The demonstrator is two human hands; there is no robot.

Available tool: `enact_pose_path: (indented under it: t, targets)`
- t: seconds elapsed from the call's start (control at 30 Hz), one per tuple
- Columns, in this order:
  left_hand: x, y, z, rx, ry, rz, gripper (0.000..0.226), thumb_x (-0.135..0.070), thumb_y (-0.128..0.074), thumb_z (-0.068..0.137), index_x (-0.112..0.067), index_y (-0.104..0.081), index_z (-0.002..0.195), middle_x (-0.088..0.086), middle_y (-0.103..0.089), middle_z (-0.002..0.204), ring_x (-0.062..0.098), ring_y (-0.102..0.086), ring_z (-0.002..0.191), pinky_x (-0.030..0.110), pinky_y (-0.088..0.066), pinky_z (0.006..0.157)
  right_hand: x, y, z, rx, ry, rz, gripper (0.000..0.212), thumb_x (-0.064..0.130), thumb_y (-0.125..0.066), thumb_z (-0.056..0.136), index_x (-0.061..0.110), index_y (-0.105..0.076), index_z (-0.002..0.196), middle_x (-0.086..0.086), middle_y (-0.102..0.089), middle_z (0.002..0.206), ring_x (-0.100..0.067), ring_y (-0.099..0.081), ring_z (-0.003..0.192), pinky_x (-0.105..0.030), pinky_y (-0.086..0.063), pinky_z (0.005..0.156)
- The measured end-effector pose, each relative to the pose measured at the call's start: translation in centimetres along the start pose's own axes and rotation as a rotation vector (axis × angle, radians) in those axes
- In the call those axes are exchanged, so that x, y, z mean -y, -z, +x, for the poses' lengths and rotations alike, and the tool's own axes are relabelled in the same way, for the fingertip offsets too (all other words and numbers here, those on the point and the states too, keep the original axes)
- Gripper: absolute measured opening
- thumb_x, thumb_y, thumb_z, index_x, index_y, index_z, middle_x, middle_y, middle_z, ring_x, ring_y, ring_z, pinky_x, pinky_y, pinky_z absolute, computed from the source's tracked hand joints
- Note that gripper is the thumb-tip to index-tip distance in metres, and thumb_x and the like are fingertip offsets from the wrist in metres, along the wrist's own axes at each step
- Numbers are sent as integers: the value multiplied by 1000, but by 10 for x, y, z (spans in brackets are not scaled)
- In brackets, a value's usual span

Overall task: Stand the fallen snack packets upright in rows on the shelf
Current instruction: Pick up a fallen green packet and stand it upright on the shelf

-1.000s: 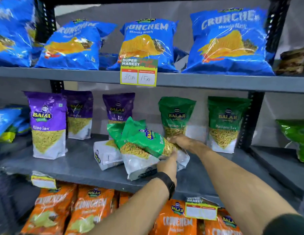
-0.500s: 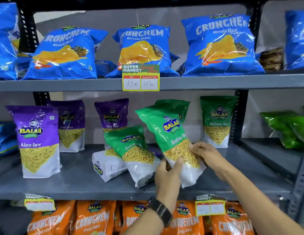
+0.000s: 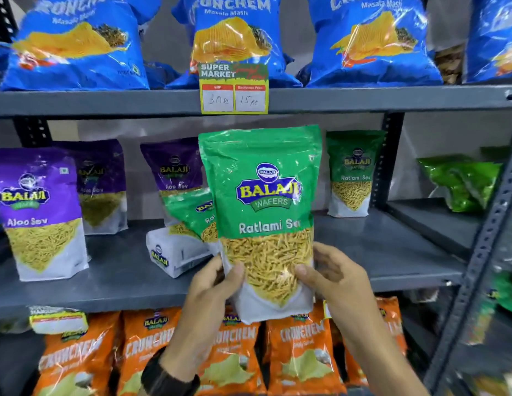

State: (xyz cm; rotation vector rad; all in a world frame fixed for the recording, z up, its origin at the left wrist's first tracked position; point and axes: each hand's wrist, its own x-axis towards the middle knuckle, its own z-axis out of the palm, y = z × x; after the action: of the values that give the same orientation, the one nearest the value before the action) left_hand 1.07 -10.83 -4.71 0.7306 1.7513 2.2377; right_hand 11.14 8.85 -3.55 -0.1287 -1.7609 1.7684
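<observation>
I hold a green Ratlami Sev packet (image 3: 263, 195) upright in front of the middle shelf (image 3: 120, 275), its base off the shelf board. My left hand (image 3: 212, 284) grips its lower left edge and my right hand (image 3: 332, 275) its lower right edge. Behind it a second green packet (image 3: 192, 215) leans tilted on a fallen packet (image 3: 172, 252) that lies with its white base toward me. Another green packet (image 3: 352, 172) stands upright at the back right. Three purple Aloo Sev packets (image 3: 37, 210) stand upright on the left.
Blue Crunchem bags (image 3: 77, 47) fill the upper shelf, with a price tag (image 3: 234, 90) on its edge. Orange Crunchem bags (image 3: 152, 347) line the lower shelf. A grey upright post (image 3: 483, 252) and a neighbouring bay with green bags (image 3: 463, 181) are on the right.
The green packet went from lying on the pile to being lifted, turned upright and brought closer to me, held in both hands. The view has moved nearer the shelf.
</observation>
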Motion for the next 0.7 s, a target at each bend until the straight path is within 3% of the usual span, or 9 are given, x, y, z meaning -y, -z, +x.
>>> enact_pose_path:
  t: [0.13, 0.27, 0.43, 0.53, 0.57, 0.6, 0.67, 0.7]
  targets:
    - [1, 6, -2, 18, -43, 28, 66, -73, -77, 76, -26, -77, 122, 20, -72, 134, 41, -64, 133, 66, -43, 119, 0, 0, -9, -31, 3, -50, 34, 11, -85, 82, 31, -79, 109, 4, -85, 107, -17, -80, 101, -38, -64, 86]
    - [1, 6, -3, 10, -59, 57, 57, -64, -78, 81, -19, -77, 116, 32, -65, 134, 42, -68, 123, 71, -38, 119, 2, 3, -13, -14, 18, -85, 36, 20, -88, 76, 39, -79, 105, 8, -85, 104, -12, -81, 96, -33, -66, 81]
    - [1, 2, -1, 10, -68, 69, 42, -53, -71, 85, -24, -79, 115, 26, -72, 128, 50, -61, 128, 67, -42, 119, 0, 9, -9, -6, 19, -84, 40, 36, -87, 66, 38, -78, 105, 9, -85, 104, -10, -81, 93, -26, -66, 75]
    - [-2, -10, 6, 42, -82, 115, 33, -50, -69, 91, -25, -79, 111, 21, -76, 120, 45, -68, 118, 56, -50, 112, -4, 19, 3, -18, 14, -82, 38, 28, -88, 72, 42, -79, 106, 8, -85, 105, -10, -81, 94, -26, -65, 74]
    - [-2, -16, 12, 50, -94, 152, 26, -47, -69, 95, -26, -78, 108, 15, -79, 110, 38, -72, 107, 49, -56, 105, -8, 25, 10, -29, 10, -80, 36, 19, -87, 77, 40, -79, 106, 7, -85, 105, -10, -81, 95, -26, -64, 74]
    - [-1, -25, 19, 68, -110, 190, 19, -43, -69, 99, -29, -78, 105, 2, -80, 98, 23, -75, 96, 32, -59, 88, -11, 32, 18, -41, 4, -74, 36, 11, -85, 82, 36, -80, 107, 6, -85, 106, -12, -81, 96, -25, -63, 74]
    - [3, -47, 39, 104, -128, 226, 14, -30, -65, 104, -31, -79, 106, -16, -82, 91, 1, -76, 86, 10, -52, 75, -15, 49, 37, -76, -6, -76, 34, 2, -79, 87, 28, -79, 109, 6, -85, 106, -12, -81, 97, -24, -63, 75]
    - [7, -60, 53, 109, -129, 241, 17, -23, -63, 106, -29, -78, 109, -17, -83, 93, -2, -76, 85, 8, -53, 71, -16, 58, 47, -95, -8, -83, 34, 0, -77, 88, 28, -78, 108, 8, -85, 105, -10, -81, 96, -23, -63, 75]
